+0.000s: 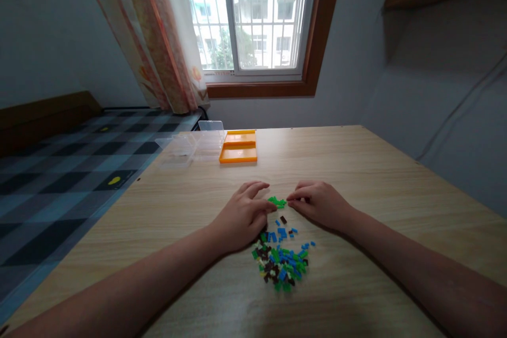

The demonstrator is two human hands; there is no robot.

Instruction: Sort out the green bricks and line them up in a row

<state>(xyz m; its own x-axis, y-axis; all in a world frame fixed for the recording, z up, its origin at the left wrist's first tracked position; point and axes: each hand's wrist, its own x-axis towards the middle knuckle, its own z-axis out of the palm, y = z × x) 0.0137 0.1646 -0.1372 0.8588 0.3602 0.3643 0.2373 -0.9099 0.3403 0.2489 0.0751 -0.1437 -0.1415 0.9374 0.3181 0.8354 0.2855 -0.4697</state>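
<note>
A small cluster of bright green toy bricks [278, 202] lies on the table between my two hands. My left hand [247, 211] rests palm down to its left with fingers apart, the index fingertip touching the cluster's left side. On the other side, my right hand [316, 198] has its thumb and fingers pinched together at the cluster's right end; whatever is between the fingertips is too small to make out. Closer to me sits a loose pile of small bricks [287, 261] in green, blue, dark brown and cream. A dark brown brick [283, 219] and several blue ones [281, 233] lie scattered just beyond it.
Toward the table's far edge is an orange two-section tray [238, 159]. Left of it stand clear plastic boxes [178, 156], one with its lid [211, 125] raised. A bed with a checked cover [79, 169] borders the wooden table [356, 169] on the left; a window is ahead.
</note>
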